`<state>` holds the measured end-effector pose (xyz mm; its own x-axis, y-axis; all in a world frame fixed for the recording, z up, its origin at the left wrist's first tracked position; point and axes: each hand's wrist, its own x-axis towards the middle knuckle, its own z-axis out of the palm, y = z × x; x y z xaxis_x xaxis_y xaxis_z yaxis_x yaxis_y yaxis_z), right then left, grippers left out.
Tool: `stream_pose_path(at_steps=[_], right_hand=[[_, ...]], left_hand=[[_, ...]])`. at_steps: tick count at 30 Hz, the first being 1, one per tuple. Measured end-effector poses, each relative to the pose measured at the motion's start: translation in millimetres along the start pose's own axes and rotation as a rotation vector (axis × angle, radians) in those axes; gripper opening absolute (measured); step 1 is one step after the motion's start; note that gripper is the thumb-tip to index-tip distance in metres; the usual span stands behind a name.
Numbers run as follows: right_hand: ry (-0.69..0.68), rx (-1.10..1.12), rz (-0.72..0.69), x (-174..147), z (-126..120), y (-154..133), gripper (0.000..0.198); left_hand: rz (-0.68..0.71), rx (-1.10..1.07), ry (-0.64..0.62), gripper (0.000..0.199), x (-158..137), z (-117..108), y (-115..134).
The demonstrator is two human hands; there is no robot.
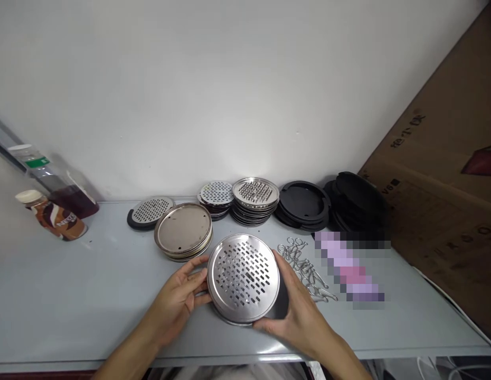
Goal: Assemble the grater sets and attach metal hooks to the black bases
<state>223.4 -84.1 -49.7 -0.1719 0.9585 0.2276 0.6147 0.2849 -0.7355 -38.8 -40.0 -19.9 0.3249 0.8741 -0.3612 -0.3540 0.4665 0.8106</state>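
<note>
1. The disc (243,279) is centred near the front of the table (91,301), between the left hand (176,298) and the right hand (301,311). Neither hand is nearer: both touch its rim, from opposite sides.
2. Being round, the disc has no long axis to line up; its rows of slots slant, and its slotted face tilts up toward the wearer. A second edge shows under the lower rim; whether that is another part cannot be told.
3. The left hand's thumb and fingers are a little apart and curled at the left rim, with the disc's edge between them.
4. The right hand is spread wider, thumb at the lower rim and forefinger at the upper right, with a dark gap between palm and edge. It has hold of the disc too.
5. Whether the disc's underside rests on the table is hidden.
6. Just beyond the left hand, behind and left of the disc, stand the tan plates (182,228). The wire clips (311,277) lie loose beside the right hand, on its far side from the disc.
7. Farther back, the graters (255,192) stand stacked left of the black rings (304,203).
</note>
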Motion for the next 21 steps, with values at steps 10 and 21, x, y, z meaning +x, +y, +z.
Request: stream_pose_path(at_steps=[10, 21], right_hand=[[-0.080, -0.101, 0.068, -1.4, 1.0, 1.9, 0.117], [-0.088, -0.279, 0.018, -6.3, 4.1, 5.6, 0.117]], left_hand=[[0.192, 0.555, 0.098, 0.052, -2.6, -11.3, 2.4], [0.483, 1.261, 0.029, 0.077, -1.9, -31.0, -1.3]])
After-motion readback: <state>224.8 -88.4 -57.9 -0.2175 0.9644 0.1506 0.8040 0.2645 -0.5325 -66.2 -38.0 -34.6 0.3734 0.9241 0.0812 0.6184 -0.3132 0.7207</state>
